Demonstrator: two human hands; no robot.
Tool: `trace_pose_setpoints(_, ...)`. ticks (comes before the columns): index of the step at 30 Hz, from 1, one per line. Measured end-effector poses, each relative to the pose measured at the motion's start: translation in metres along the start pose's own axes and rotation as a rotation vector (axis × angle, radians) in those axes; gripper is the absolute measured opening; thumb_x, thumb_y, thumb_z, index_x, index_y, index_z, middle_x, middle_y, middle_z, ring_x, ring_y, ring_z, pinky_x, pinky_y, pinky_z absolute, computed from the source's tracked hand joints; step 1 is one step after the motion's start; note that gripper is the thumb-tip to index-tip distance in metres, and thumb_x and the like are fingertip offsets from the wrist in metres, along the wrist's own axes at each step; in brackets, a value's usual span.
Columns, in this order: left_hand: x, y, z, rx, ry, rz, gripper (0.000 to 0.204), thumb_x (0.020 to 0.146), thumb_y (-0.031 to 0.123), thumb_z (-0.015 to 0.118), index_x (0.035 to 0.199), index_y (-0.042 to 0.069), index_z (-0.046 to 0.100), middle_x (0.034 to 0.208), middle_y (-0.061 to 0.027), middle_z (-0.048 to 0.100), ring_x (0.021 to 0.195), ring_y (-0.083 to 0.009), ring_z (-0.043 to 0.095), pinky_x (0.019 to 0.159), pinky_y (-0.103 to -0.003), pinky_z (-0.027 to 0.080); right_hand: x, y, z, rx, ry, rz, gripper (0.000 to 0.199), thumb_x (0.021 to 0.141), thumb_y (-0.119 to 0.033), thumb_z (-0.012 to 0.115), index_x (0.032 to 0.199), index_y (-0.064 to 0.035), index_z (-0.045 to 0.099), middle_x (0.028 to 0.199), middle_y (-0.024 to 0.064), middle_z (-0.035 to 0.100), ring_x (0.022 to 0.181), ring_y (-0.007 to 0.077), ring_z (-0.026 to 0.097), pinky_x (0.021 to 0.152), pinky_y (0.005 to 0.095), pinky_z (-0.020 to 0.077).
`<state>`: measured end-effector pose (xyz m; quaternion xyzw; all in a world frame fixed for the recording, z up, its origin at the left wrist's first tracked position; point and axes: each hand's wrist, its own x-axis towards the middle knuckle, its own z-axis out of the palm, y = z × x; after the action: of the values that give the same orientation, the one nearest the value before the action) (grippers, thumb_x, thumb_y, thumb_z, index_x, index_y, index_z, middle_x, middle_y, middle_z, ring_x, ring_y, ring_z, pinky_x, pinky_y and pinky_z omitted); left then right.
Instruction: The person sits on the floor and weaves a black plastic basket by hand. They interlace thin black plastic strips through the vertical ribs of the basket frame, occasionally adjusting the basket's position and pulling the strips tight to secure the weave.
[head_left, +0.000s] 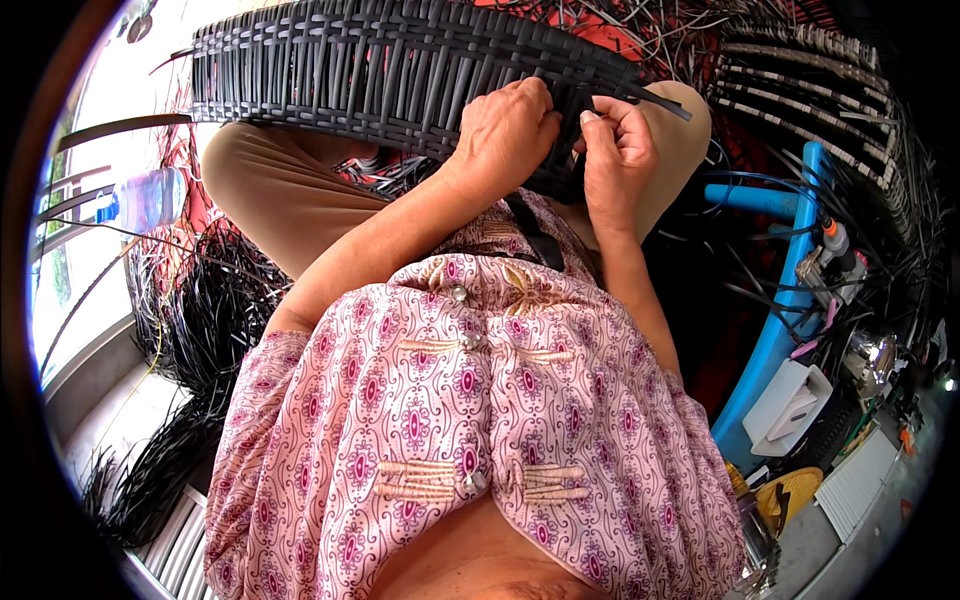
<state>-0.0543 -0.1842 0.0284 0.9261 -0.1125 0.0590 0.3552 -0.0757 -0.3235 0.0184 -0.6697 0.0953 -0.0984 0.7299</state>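
Note:
A curved panel of dark grey woven plastic strips [400, 75] lies across my lap, against my knees. My left hand [508, 135] is closed at its near edge, with the back of the hand up; the fingertips are hidden against the weave. Just right of it, my right hand [617, 160] is closed in a pinch, thumb on top, beside a dark flat strip [572, 120] at the panel's right end. A loose strip end [660, 98] sticks out past my right hand. Another black strip [535, 235] hangs down toward my shirt.
Bundles of loose black strips [205, 310] lie to my left, near a clear water bottle [150, 198]. On the right are a blue plastic frame [775, 320], a white box [790, 410] and a banded woven frame [810, 90]. More tangled strips [620, 30] lie beyond the panel.

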Motion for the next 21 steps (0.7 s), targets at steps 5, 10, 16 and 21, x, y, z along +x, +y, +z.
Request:
trace_pose_setpoints(5,0.003,-0.005,0.005,-0.148,-0.019,-0.131,0.025,0.08,0.018,0.074,0.093,-0.002,0.067,0.081,-0.0186,0.07,0.077,-0.034,0.07,0.07,-0.041,0.054,0.0,-0.005,0.002,-0.055,0.011,-0.002,0.015,0.088,-0.006,0.068,0.101,0.0013,0.065,0.074,-0.0012,0.059,0.064,0.0053,0.055,0.058,0.0215,0.0471)
trace_pose_setpoints(10,0.005,-0.002,-0.001,-0.147,-0.064,-0.168,0.027,0.08,0.017,0.075,0.096,-0.003,0.068,0.08,-0.018,0.071,0.076,-0.0285,0.072,0.068,-0.036,0.055,-0.01,-0.008,0.001,-0.226,0.02,-0.152,0.015,0.089,-0.008,0.07,0.1,0.0015,0.066,0.075,0.0002,0.061,0.066,0.0068,0.057,0.059,0.0239,0.0479)
trace_pose_setpoints(16,0.01,-0.009,-0.003,-0.314,-0.148,-0.222,0.023,0.081,0.015,0.074,0.093,-0.004,0.068,0.072,-0.0129,0.07,0.063,-0.0176,0.07,0.059,-0.031,0.053,-0.009,-0.004,0.001,-0.432,0.09,-0.233,0.012,0.085,-0.007,0.071,0.094,0.0005,0.068,0.077,0.0077,0.068,0.064,0.0154,0.062,0.06,0.0299,0.0501)
trace_pose_setpoints(21,0.012,-0.007,-0.008,-0.423,-0.18,-0.287,0.022,0.081,0.014,0.074,0.092,-0.004,0.067,0.071,-0.0111,0.069,0.06,-0.0148,0.068,0.058,-0.029,0.052,-0.003,-0.013,0.002,-0.641,0.065,-0.153,0.013,0.082,-0.01,0.071,0.09,0.0,0.069,0.075,0.0117,0.07,0.063,0.0225,0.066,0.061,0.0336,0.0512)
